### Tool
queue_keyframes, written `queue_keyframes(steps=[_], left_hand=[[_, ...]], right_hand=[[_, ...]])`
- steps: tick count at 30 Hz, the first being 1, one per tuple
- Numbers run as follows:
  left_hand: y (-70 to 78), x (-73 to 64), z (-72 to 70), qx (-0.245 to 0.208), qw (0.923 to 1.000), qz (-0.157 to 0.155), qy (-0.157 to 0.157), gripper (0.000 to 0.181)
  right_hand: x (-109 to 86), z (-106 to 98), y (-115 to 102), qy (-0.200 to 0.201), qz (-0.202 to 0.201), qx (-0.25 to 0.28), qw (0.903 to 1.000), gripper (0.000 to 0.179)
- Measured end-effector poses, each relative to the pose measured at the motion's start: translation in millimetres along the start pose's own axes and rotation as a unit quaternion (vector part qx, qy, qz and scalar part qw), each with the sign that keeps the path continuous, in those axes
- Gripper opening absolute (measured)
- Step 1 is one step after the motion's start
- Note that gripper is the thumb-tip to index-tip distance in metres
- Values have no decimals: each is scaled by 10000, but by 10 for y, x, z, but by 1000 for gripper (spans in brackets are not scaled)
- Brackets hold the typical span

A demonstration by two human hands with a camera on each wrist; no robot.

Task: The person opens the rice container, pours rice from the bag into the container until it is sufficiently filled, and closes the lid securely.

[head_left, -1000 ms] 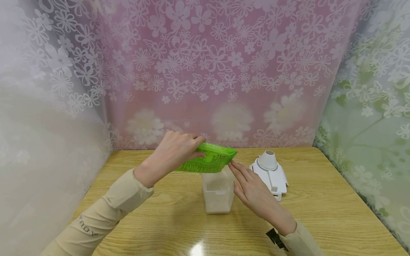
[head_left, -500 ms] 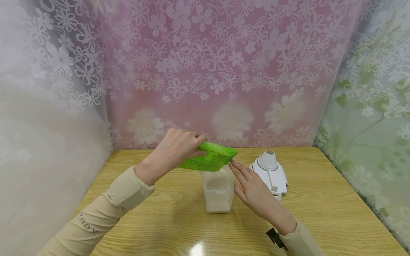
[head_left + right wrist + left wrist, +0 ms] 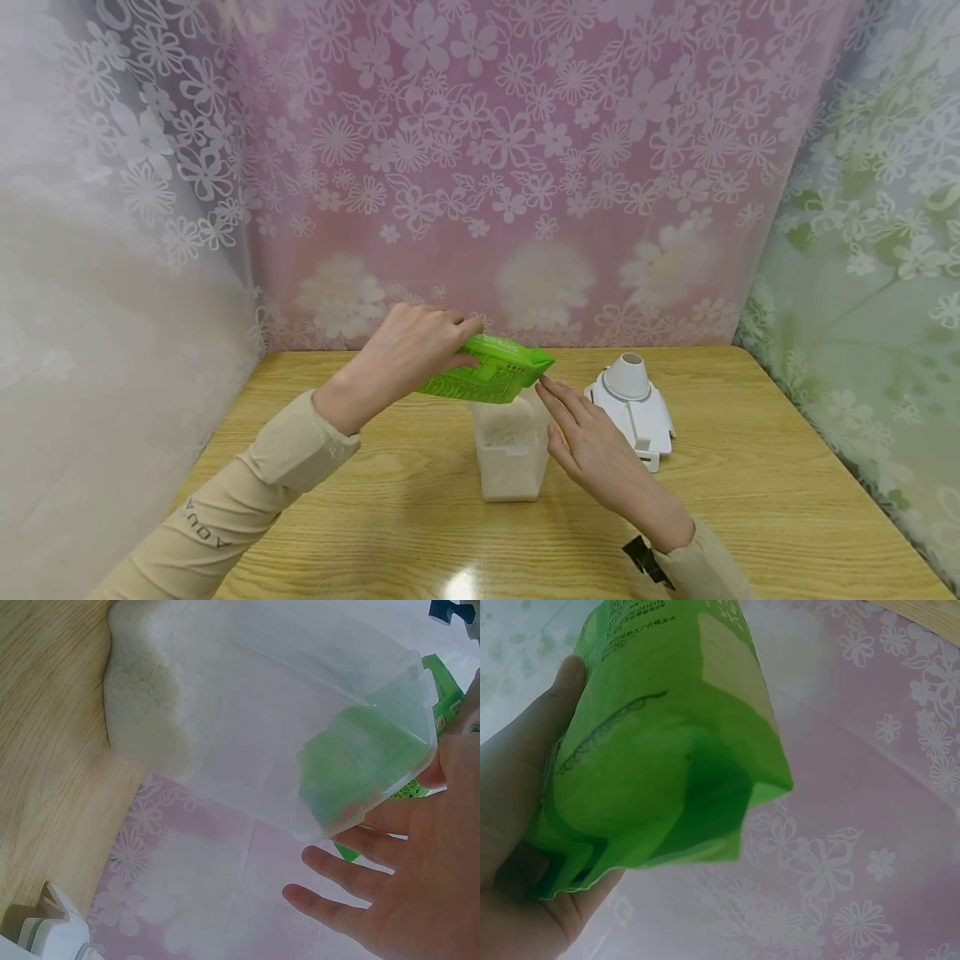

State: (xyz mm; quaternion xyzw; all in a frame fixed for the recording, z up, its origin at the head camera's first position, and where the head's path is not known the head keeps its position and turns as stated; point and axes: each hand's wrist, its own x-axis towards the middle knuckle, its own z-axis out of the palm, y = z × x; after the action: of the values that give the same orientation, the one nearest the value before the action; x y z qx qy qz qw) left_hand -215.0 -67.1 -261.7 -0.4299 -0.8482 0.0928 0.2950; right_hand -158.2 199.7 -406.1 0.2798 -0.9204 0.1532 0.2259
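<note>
My left hand grips a bright green plastic bag from above, holding it tilted over a translucent tall container. White grains that look like rice lie in the container, seen through its wall in the right wrist view. The bag's lower end shows through the container's upper wall there; its opening is hard to make out. Straight and slightly spread, the fingers of my right hand reach to the container's rim and the bag's right end. In the left wrist view, thumb and fingers wrap the bag's closed end.
A white plastic piece with a cone-shaped spout rests on the wooden table to the right, behind my right hand. Floral curtains hang behind the table and at both sides.
The green bag and left hand have shifted only slightly. A little more of the container's inside shows under the bag than one second ago. My right hand stays in place.
</note>
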Motion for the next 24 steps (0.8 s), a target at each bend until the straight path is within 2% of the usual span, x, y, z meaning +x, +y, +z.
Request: queue_keyframes(steps=[18, 24], left_hand=[[1, -9, 52, -106, 9999, 42, 98, 39], [1, -17, 75, -128, 9999, -21, -7, 38]], right_hand=[[-3, 7, 10, 34, -58, -34, 10000, 51], [-1, 10, 14, 32, -49, -29, 10000, 51]])
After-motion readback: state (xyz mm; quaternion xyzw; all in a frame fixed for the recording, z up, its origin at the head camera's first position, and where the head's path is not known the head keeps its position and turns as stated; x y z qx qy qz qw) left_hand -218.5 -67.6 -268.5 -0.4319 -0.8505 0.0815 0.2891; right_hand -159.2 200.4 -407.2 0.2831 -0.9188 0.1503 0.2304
